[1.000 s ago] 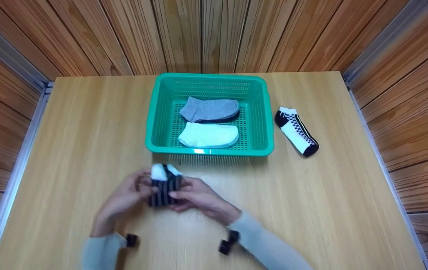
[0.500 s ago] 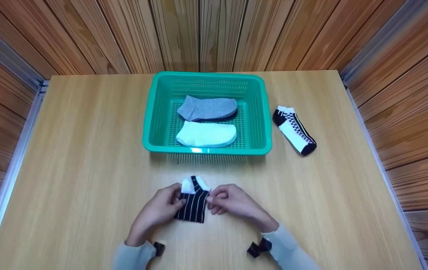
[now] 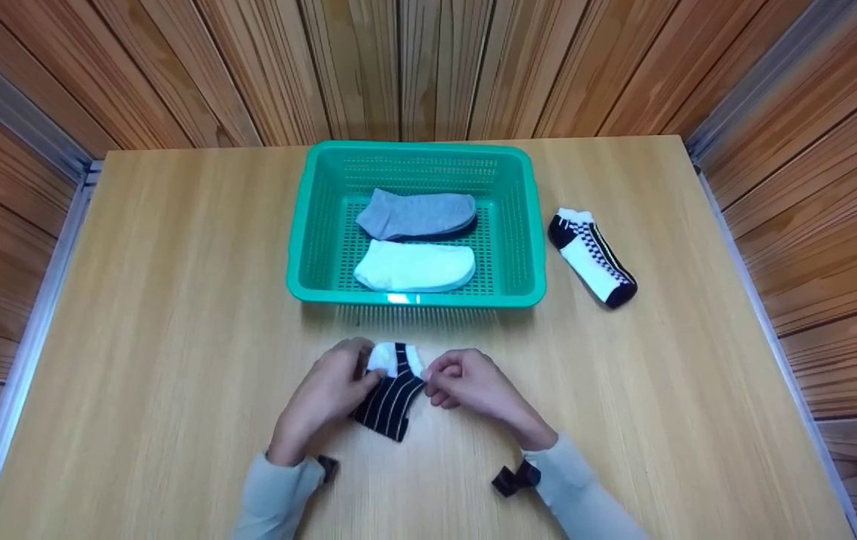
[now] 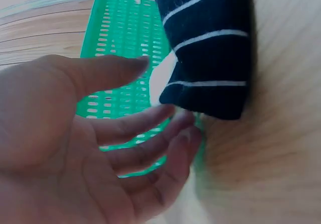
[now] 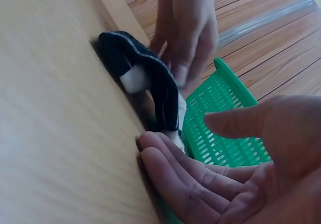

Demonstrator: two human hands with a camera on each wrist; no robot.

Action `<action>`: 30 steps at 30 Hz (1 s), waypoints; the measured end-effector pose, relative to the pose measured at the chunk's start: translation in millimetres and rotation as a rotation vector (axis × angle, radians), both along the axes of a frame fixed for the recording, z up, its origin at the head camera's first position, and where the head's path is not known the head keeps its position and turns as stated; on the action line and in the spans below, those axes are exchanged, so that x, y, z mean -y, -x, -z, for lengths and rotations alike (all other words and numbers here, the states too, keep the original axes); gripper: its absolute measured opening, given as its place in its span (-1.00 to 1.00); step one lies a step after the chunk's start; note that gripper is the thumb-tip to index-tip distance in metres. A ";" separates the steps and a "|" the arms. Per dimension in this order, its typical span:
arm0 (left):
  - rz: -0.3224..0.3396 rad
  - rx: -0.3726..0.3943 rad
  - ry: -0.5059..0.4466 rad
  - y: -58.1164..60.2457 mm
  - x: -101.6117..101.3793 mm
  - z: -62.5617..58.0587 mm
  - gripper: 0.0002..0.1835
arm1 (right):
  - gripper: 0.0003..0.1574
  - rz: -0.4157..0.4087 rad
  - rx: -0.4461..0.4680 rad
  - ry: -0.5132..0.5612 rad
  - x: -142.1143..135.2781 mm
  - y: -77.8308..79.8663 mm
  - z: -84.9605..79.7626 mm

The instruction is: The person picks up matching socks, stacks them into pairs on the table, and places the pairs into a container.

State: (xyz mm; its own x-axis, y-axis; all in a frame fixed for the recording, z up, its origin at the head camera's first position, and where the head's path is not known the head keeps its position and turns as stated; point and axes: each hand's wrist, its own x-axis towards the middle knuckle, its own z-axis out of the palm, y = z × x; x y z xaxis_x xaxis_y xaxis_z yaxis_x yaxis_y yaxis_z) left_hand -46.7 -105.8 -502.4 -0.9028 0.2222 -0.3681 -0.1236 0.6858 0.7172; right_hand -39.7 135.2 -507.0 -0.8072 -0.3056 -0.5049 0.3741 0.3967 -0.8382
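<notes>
A black ankle sock with thin white stripes and white patches (image 3: 391,401) lies on the table in front of the basket. At its left edge is my left hand (image 3: 331,382), thumb over the white patch in the head view. The left wrist view shows that thumb spread from the fingers, whose tips (image 4: 173,111) touch the end of the striped sock (image 4: 208,48). My right hand (image 3: 473,386) is beside the sock's right edge. In the right wrist view its thumb stands apart and its fingers (image 5: 170,176) are loosely bent near the sock (image 5: 165,91).
Behind the hands stands a green plastic basket (image 3: 293,225). A grey sock (image 3: 417,214), with a darker one under it, and a white sock (image 3: 417,266) lie inside. Right of the basket lies a white-and-black checkered sock (image 3: 593,255). Wood-panelled walls (image 3: 436,67) enclose the table (image 3: 173,300).
The striped sock moved right from both hands' hold down to the table, then turned slightly. My left hand shifted up over its white part; the right hand moved right to its edge.
</notes>
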 end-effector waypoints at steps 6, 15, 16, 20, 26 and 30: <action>0.036 0.013 -0.094 16.4 -14.4 6.8 -0.52 | -0.61 0.033 -0.012 0.071 12.4 9.0 6.4; 0.027 0.152 -0.316 22.3 -14.5 11.0 -0.63 | -0.49 0.082 -0.118 0.151 10.8 14.5 14.2; 0.008 0.171 -0.367 21.7 -11.9 11.2 -0.64 | -0.46 0.080 -0.103 0.163 9.0 14.2 14.1; -0.049 0.201 -0.550 20.2 -2.0 11.2 -0.71 | -0.36 0.024 -0.020 0.235 3.0 12.1 14.7; -0.071 0.210 -0.640 17.7 2.7 5.1 -0.85 | -0.27 -0.109 0.049 0.321 1.4 8.5 17.4; -0.076 0.177 -0.723 15.2 3.2 -6.6 -0.86 | -0.13 -0.214 0.036 0.279 1.9 6.5 18.3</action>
State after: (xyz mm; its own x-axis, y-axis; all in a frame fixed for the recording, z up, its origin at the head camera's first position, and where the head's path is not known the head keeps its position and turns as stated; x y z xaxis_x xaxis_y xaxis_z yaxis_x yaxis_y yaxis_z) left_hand -61.9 -109.0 -495.8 -0.8662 0.4031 -0.2955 -0.3076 0.0360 0.9508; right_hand -46.2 133.2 -525.4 -0.6930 -0.5963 -0.4053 0.3387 0.2270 -0.9131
